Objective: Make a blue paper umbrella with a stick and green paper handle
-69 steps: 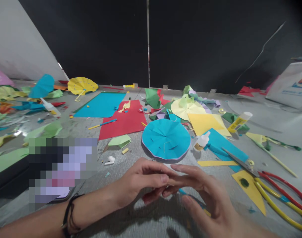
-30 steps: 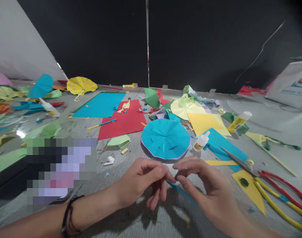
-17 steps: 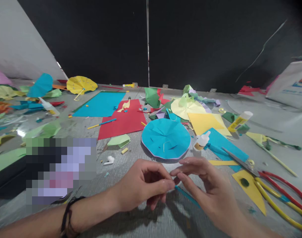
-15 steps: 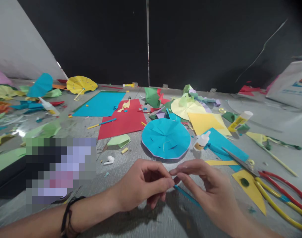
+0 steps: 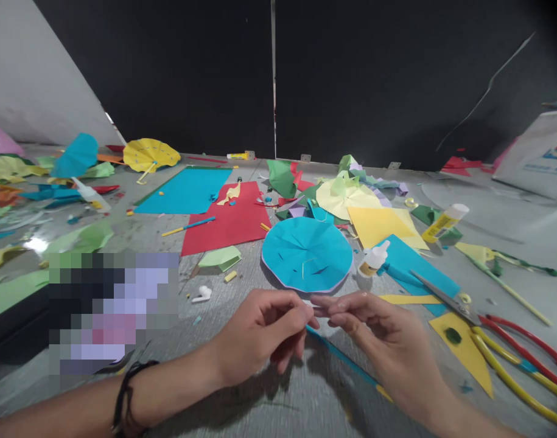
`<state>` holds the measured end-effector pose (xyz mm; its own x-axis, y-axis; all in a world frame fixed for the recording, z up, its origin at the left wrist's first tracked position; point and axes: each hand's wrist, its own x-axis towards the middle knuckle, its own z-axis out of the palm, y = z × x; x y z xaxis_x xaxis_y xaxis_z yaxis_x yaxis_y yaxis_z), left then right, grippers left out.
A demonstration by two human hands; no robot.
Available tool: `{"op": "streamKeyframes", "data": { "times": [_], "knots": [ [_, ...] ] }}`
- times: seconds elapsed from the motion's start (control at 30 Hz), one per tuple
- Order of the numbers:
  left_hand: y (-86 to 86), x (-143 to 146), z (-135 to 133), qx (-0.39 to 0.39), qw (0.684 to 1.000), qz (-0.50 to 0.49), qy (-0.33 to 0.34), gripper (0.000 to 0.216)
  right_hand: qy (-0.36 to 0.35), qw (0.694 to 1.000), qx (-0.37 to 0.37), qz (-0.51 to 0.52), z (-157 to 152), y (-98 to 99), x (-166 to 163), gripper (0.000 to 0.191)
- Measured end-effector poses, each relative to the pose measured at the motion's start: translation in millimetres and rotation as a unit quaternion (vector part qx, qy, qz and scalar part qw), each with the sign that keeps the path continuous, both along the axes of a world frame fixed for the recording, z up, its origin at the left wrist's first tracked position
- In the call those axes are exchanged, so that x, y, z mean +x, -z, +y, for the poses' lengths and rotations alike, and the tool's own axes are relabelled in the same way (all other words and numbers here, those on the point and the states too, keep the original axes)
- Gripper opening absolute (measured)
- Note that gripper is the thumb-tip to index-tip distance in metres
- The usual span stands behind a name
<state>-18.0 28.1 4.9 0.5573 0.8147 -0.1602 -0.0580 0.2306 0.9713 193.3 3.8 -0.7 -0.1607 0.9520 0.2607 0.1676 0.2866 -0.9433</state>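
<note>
My left hand (image 5: 271, 331) is closed, its thumb and fingers pinched at the upper end of a thin rolled paper stick (image 5: 339, 354). The stick is blue with a yellow end and slants down to the right, passing under my right hand (image 5: 381, 337). My right hand's thumb and fingertips are pressed together close to the left fingertips; whatever is in them, if anything, is too small to make out. Just beyond both hands lies a round pleated blue paper disc (image 5: 307, 252) with a purple edge. A small white glue bottle (image 5: 373, 260) stands at its right.
Large scissors (image 5: 501, 347) with red and yellow handles lie at right, near a glue stick (image 5: 447, 222). Red paper (image 5: 232, 222), blue paper (image 5: 184, 190), a yellow pleated fan (image 5: 151, 155) and many scraps spread behind. An earbud (image 5: 203, 294) lies left of the disc.
The left fingertips have shifted slightly left with the stick, and the two hands' tips have drawn a little apart. More of the stick, including its yellow end, now shows.
</note>
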Motion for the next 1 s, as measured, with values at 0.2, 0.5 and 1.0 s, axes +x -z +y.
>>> {"op": "streamKeyframes", "data": {
  "times": [0.2, 0.5, 1.0],
  "knots": [
    [1.5, 0.4, -0.1, 0.014, 1.000, -0.001, 0.005, 0.040, -0.049, 0.999, -0.021, 0.010, 2.0, 0.1, -0.3, 0.010],
    [-2.7, -2.7, -4.4, 0.410, 0.896, 0.055, -0.159, 0.020, -0.046, 0.982, 0.099, -0.157, -10.3, -0.9, 2.1, 0.027],
    [-3.7, -3.9, -6.4, 0.521, 0.834, 0.087, -0.160, 0.020, -0.072, 0.937, 0.221, -0.259, -11.3, -4.3, 4.6, 0.051]
  ]
}}
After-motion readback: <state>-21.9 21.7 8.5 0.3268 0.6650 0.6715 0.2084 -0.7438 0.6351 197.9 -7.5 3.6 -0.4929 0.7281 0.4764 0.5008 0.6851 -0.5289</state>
